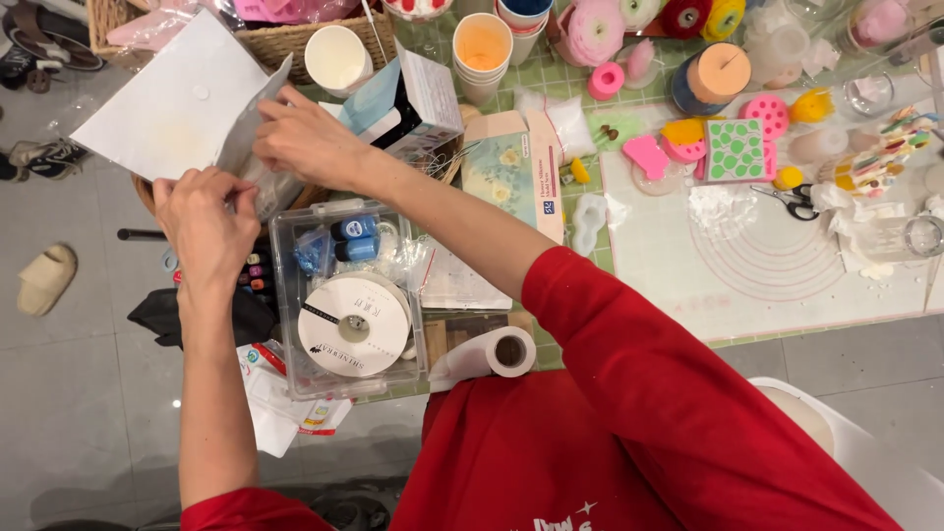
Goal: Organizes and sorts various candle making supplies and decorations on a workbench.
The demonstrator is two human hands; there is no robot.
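Observation:
My left hand [204,228] and my right hand [307,138] both grip a white flat pouch or envelope [175,103] with a round snap, held tilted over a wicker basket [295,39] at the table's left end. My right hand pinches the pouch's right edge, my left hand holds its lower edge. Directly below my hands sits a clear plastic box [346,295] holding a white ribbon spool [352,324] and small blue bottles [354,239]. My red sleeve [629,354] crosses the table's front.
Paper cups [482,49], a light blue carton [408,103], a paper towel roll [492,354], a white mat [757,265] with scissors [792,200], pink and green silicone moulds [736,149], and glass jars [910,236] crowd the table. Shoes [44,280] lie on the grey floor at left.

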